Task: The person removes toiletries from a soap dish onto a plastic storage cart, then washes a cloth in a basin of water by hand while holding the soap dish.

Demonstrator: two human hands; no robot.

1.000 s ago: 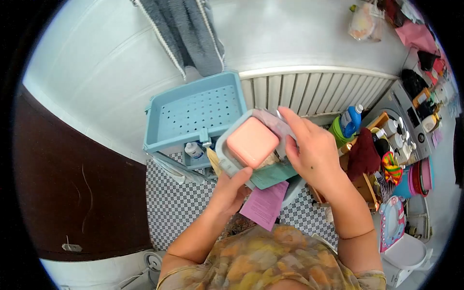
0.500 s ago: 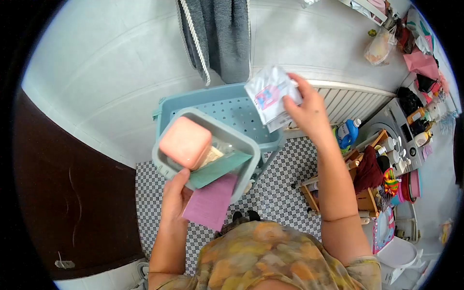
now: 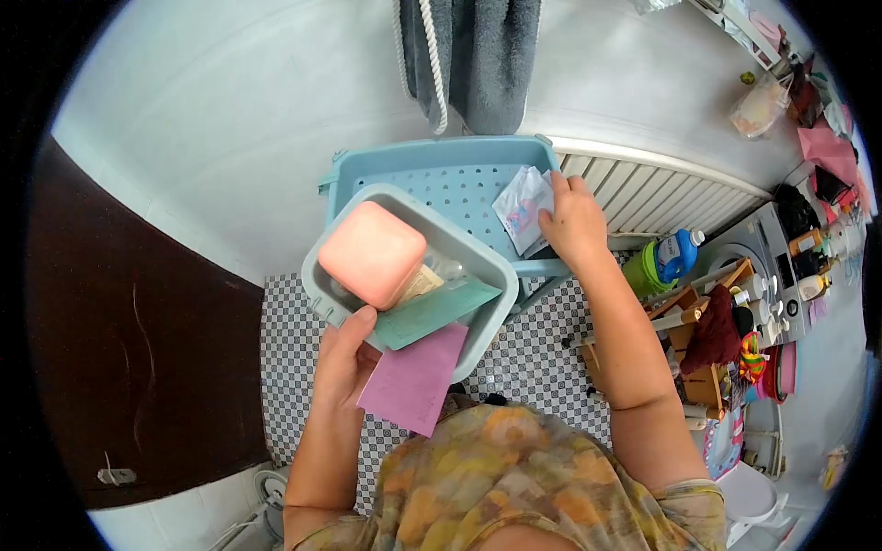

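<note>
My left hand (image 3: 345,358) grips the near left rim of a grey-blue basin (image 3: 491,308), its thumb over the edge. In the basin lie a pink square box (image 3: 372,254), a green packet (image 3: 436,312) and a clear item; a purple packet (image 3: 413,379) hangs over the near rim beside my fingers. My right hand (image 3: 576,220) holds a white packet (image 3: 524,209) by its right edge, at the right end of the blue perforated tray (image 3: 441,193).
A grey towel (image 3: 482,64) hangs on the wall above the tray. At right stand a blue bottle (image 3: 678,254) in a green container (image 3: 643,273), a wooden rack (image 3: 703,386) and a washing machine (image 3: 767,241). A dark brown door (image 3: 147,340) is at left.
My right hand has taken the white packet out of the basin, over to the right, and lowered it into the tray. The basin, in my left hand, has shifted left.
</note>
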